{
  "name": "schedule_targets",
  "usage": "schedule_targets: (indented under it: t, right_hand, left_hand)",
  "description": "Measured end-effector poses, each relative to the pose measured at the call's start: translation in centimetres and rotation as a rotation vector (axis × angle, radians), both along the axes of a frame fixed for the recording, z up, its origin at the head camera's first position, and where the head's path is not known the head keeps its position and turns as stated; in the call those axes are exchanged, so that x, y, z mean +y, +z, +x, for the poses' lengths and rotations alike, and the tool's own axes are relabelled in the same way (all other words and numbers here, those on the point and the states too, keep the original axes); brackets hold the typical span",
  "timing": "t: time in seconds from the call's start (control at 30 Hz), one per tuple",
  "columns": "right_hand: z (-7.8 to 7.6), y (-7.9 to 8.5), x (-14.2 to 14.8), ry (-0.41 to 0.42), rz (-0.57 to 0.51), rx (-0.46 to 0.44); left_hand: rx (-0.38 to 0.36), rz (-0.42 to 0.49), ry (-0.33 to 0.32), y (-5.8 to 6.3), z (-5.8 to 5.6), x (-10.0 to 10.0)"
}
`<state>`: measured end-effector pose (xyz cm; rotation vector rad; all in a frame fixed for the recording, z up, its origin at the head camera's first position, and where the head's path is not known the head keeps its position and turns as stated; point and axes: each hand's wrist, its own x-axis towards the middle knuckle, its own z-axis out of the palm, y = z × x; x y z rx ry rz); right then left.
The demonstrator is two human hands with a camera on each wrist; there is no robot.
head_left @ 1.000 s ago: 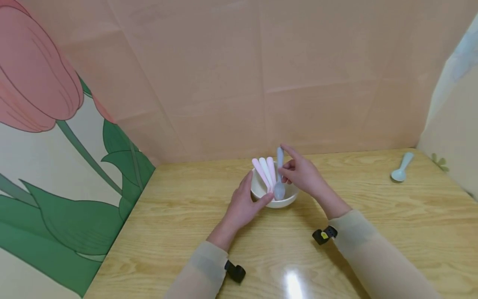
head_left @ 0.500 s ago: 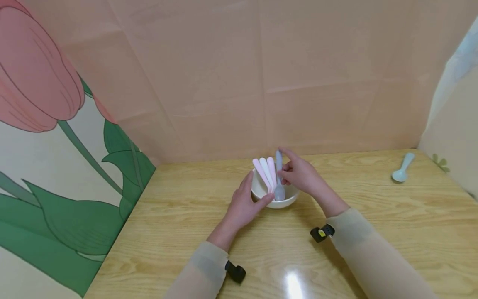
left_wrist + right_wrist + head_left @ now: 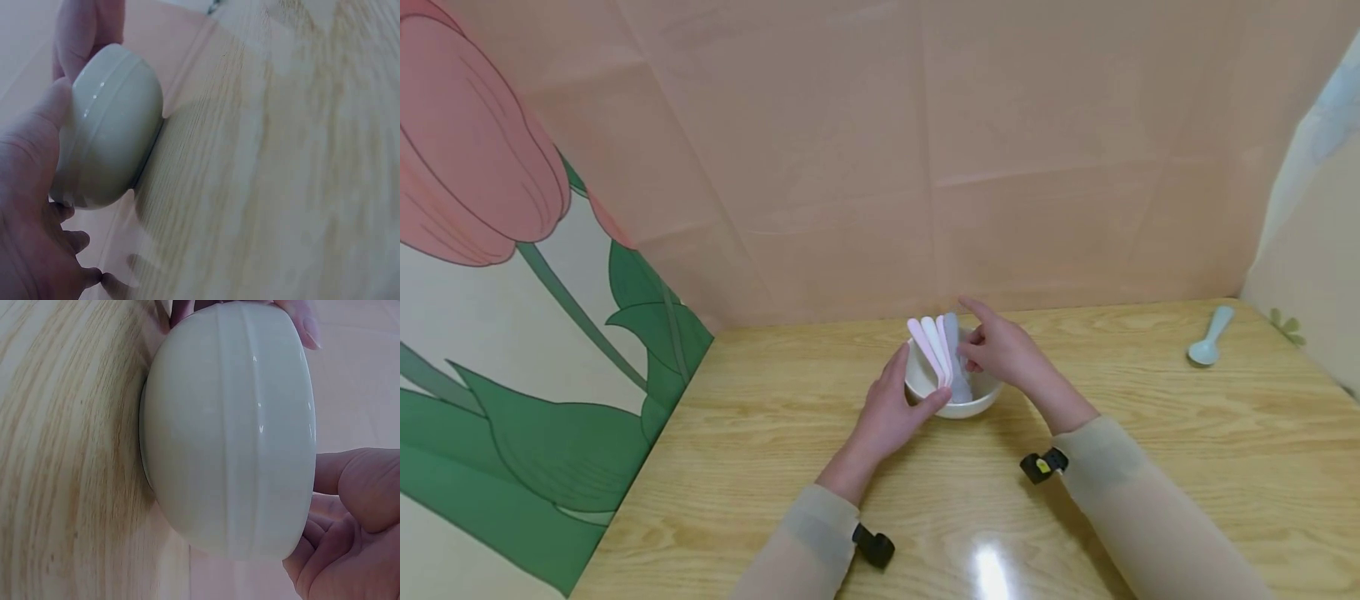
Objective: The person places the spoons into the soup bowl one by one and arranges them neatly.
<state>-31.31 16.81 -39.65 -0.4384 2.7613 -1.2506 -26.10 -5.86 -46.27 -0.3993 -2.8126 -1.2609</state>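
A white bowl (image 3: 970, 408) stands on the table, and my left hand (image 3: 887, 408) grips its left side with the thumb at the rim. Several spoons lean in it: pink-handled spoons (image 3: 927, 352), a white-handled one (image 3: 934, 337) and a blurred grey-blue spoon (image 3: 955, 346) at their right. My right hand (image 3: 1003, 346) is at the bowl's right rim, index finger stretched out past the grey-blue handle, which tilts away from it. In the right wrist view the fingertips of that hand (image 3: 356, 519) are hidden behind the bowl (image 3: 231, 431).
A pale blue-green spoon (image 3: 1210, 337) lies on the wooden table (image 3: 760, 467) at the far right. A pink backdrop (image 3: 820, 183) rises behind the table's rear edge, and a panel with a tulip print (image 3: 467, 142) stands at the left.
The grey-blue spoon's handle has come away from my right index finger and tipped left against the other handles. My right hand has barely moved; the left still grips the bowl.
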Motion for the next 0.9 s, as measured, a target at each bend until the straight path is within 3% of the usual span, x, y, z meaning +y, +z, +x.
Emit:
schedule_targets:
  t: [0.47, 0.9]
  right_hand:
    - [-0.16, 0.15, -0.18, -0.011, 0.051, 0.013]
    - [-0.18, 0.01, -0.11, -0.014, 0.022, -0.01]
  left_hand:
    - [-0.016, -0.015, 0.017, 0.09, 0.15, 0.0]
    - [-0.014, -0.016, 0.018, -0.05, -0.02, 0.09]
